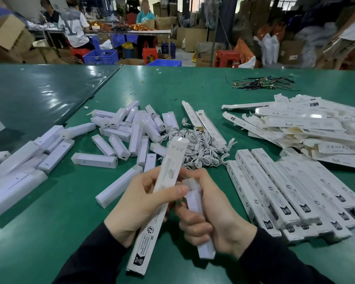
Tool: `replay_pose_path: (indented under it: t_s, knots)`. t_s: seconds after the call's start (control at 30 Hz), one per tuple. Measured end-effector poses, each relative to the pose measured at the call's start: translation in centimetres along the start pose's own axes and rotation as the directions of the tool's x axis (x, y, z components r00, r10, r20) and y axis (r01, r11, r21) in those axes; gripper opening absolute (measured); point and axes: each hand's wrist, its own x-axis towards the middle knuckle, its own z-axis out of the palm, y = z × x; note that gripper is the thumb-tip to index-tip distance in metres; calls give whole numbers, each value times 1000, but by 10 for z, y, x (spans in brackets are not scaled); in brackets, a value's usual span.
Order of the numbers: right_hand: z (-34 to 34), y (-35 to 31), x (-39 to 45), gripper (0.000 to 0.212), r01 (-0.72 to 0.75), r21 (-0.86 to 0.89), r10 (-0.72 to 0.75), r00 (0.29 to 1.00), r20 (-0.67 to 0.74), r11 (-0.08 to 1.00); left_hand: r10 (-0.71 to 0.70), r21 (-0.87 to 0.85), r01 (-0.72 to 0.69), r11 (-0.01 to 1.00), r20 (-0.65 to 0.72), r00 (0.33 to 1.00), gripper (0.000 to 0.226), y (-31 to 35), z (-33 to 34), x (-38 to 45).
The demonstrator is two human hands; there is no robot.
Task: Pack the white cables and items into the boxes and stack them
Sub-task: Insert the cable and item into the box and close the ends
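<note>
My left hand [139, 203] grips a long narrow white box [168, 171] that slants up and away over the green table [193, 95]. My right hand [211, 220] holds a white bar-shaped item [195, 203] right beside the box, its upper end close to my left thumb. A heap of coiled white cables [201, 148] lies just beyond my hands. Several more white bar items [119, 130] are scattered to the left and centre. Packed boxes [291, 191] lie side by side on the right.
A loose pile of flat unpacked boxes [307, 124] spreads over the far right of the table. A tangle of dark wires [260, 84] lies at the back right. Beyond the table, people sit among cardboard cartons, blue crates and red stools.
</note>
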Motion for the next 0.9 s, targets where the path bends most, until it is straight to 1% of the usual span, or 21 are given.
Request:
replay_pose_path:
  t_s: [0.1, 0.17, 0.23, 0.27, 0.3, 0.33, 0.37, 0.4, 0.47, 0.5, 0.53, 0.6, 0.63, 0.67, 0.73, 0.77, 0.8, 0.87, 0.9]
  knots:
    - [1, 3, 2, 68, -8, -14, 8, 1000, -18, 1000, -13, -14, 12, 1000, -48, 999, 30, -1, 0, 2]
    - [2, 4, 3, 70, -15, -36, 14, 1000, -20, 999, -34, -40, 31, 999, -73, 997, 36, -1, 0, 3]
    - [2, 5, 4, 66, -2, -22, 2, 1000, -23, 1000, -73, -16, 71, 997, -99, 992, 49, -1, 2, 2]
    - [1, 5, 4, 59, 24, 8, -23, 999, -42, 1000, -88, 4, 90, 996, -135, 987, 52, -2, 2, 3]
    - [0, 5, 6, 50, 60, 41, -58, 996, -68, 997, -83, 42, 92, 995, -192, 978, 47, -4, 1, 4]
    - [-2, 4, 7, 44, 99, 64, -93, 991, -95, 993, -51, 103, 81, 991, -259, 965, 40, -7, 0, 5]
    - [-3, 3, 8, 42, 130, 74, -121, 986, -118, 989, -9, 169, 65, 983, -311, 950, 37, -9, -1, 6]
    - [-4, 2, 9, 43, 155, 74, -144, 980, -134, 985, 35, 222, 44, 974, -338, 940, 42, -12, -2, 6]
    - [-6, 1, 10, 48, 189, 65, -178, 973, -144, 980, 142, 343, -16, 939, -345, 928, 69, -15, -2, 5]
    - [-7, 1, 10, 51, 194, 54, -184, 971, -150, 980, 225, 437, -59, 897, -339, 913, 80, -15, -2, 3]
    - [-6, 2, 9, 54, 191, 34, -184, 970, -158, 981, 325, 539, -113, 835, -316, 891, 82, -15, -2, 2]
    - [-5, 5, 8, 54, 193, -26, -194, 964, -181, 981, 473, 664, -226, 712, -217, 854, 74, -14, 1, -1]
    - [-4, 7, 9, 54, 213, -63, -221, 957, -190, 975, 503, 673, -282, 684, -155, 851, 66, -14, 2, -2]
    - [-3, 8, 10, 56, 248, -109, -265, 945, -190, 963, 502, 650, -326, 687, -99, 859, 56, -15, 5, -2]
    - [-3, 10, 10, 68, 327, -248, -371, 915, -160, 912, 457, 548, -367, 751, -30, 889, 34, -14, 12, -4]
    - [-4, 10, 10, 75, 362, -343, -425, 896, -127, 867, 430, 504, -367, 782, -10, 903, 27, -13, 14, -4]
    - [-6, 9, 8, 76, 397, -446, -478, 875, -82, 802, 406, 468, -360, 807, 2, 914, 24, -13, 14, -3]
    - [-9, 2, 4, 62, 445, -626, -542, 839, 43, 640, 364, 393, -345, 853, 27, 931, 24, -11, 9, -1]
    - [-11, -2, 1, 53, 450, -686, -541, 835, 96, 572, 350, 369, -344, 864, 51, 935, 25, -10, 5, -1]
